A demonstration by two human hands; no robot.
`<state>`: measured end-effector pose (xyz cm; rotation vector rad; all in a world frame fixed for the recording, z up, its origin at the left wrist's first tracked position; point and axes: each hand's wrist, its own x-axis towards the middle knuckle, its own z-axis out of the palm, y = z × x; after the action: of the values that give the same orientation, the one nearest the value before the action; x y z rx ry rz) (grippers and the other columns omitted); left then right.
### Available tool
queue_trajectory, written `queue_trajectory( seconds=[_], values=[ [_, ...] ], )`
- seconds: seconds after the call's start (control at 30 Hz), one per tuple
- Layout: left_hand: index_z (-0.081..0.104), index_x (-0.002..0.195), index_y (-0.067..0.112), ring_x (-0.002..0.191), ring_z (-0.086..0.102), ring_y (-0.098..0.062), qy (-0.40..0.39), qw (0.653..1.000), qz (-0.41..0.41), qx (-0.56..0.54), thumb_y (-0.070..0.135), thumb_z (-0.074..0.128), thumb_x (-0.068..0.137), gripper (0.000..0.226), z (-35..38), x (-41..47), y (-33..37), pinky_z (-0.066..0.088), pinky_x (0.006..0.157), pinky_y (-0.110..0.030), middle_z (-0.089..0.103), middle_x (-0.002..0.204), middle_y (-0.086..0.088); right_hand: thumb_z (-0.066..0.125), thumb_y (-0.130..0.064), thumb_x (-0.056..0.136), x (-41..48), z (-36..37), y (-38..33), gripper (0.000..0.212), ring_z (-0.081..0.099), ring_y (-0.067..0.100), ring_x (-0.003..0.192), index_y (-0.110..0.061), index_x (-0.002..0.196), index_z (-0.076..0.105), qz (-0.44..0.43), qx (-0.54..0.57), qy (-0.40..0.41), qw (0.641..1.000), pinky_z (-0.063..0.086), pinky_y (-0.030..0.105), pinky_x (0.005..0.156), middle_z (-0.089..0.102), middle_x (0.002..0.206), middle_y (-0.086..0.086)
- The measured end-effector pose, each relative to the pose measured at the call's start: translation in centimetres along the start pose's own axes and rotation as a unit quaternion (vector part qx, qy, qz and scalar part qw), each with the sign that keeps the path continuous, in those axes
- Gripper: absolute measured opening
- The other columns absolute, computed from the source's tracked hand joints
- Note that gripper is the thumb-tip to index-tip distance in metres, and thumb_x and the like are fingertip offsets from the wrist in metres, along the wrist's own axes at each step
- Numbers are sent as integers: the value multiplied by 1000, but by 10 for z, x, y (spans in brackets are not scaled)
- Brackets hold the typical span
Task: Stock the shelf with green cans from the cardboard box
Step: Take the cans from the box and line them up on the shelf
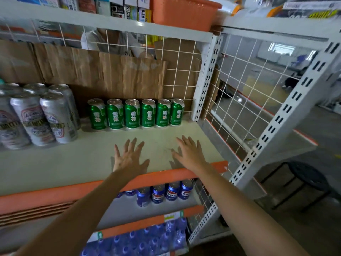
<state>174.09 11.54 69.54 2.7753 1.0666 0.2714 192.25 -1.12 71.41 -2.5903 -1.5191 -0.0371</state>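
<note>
Six green cans (pixel 136 113) are standing upright in one straight row along the back edge of the shelf (pixel 73 163), side by side, with their silver tops facing up and their white-lettered labels facing the front. The row is running from about the middle of the back edge to the rear right corner. The shelf is showing a pale cream board with an orange front edge.

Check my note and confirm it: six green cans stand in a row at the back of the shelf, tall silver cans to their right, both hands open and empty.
Wrong side. The head view shows the silver cans standing to the left of the green cans, not the right. The rest stands.
</note>
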Motion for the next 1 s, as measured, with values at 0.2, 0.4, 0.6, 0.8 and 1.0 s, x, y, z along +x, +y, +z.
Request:
queue_trajectory(
  seconds=[0.2, 0.4, 0.6, 0.8, 1.0],
  values=[
    [12, 148, 27, 145, 0, -23, 34, 999, -33, 16, 56, 41, 89, 72, -10, -42, 2, 0, 113, -59, 2, 158, -2, 35, -48, 98, -34, -5, 0, 62, 5, 28, 146, -23, 150, 12, -51, -1, -8, 999, 1, 53, 115, 8, 159, 7],
    [11, 149, 26, 146, -2, -23, 50, 995, -90, 12, 54, 44, 90, 73, -7, -116, 25, 0, 114, -59, 0, 158, -3, 36, -48, 96, -85, -5, 0, 65, 6, 27, 146, -26, 150, 8, -111, -21, -16, 993, 2, 51, 116, 7, 159, 7],
    [18, 148, 26, 145, 2, -24, 53, 984, -170, -22, 48, 53, 87, 74, 10, -211, 35, 2, 114, -57, 6, 158, -4, 43, -42, 96, -140, 12, -12, 68, -1, 26, 146, -23, 151, 8, -173, -17, -70, 982, 1, 50, 116, 3, 159, 5],
    [18, 148, 27, 145, 6, -23, 50, 967, -246, -35, 47, 56, 85, 76, 20, -290, 15, 6, 114, -57, 9, 157, -2, 45, -46, 94, -174, 37, -55, 70, 5, 26, 146, -23, 151, 12, -243, -27, -90, 965, 1, 51, 115, 10, 159, 5],
    [18, 148, 28, 145, 9, -23, 40, 946, -320, -26, 60, 49, 84, 78, 33, -363, -18, 6, 114, -56, 12, 157, -3, 43, -52, 93, -201, 65, -118, 73, 0, 24, 146, -25, 151, 6, -318, -31, -157, 935, 0, 50, 115, 3, 159, 4]
  ],
)
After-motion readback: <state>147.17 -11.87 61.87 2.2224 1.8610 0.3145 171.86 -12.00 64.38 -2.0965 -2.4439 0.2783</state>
